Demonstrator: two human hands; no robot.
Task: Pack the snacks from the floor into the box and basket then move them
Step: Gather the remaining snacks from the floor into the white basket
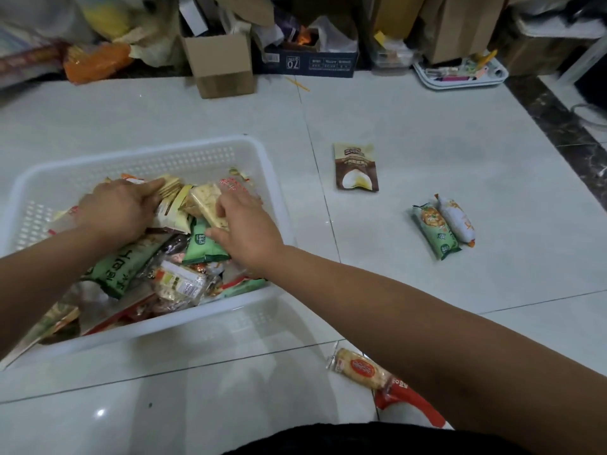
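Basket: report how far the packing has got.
Done: basket holds a heap of snacks. In hand: right hand grips a cracker pack inside it; left hand rests on the heap. Left: brown pouch, green pack, white pack, orange-label pack and red pack lie on the floor; basket not yet moved.

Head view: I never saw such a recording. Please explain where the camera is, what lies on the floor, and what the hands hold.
No machine: a person wears a camera on the head, so the picture looks down at their own arms. The left hand and right hand reach into a white basket full of snacks. The right hand pinches a pale cracker pack; the left hand lies on other packs, its grip hidden. On the floor lie a brown pouch, a green pack beside a white pack, and an orange-label pack and a red pack by the right arm. A cardboard box stands behind.
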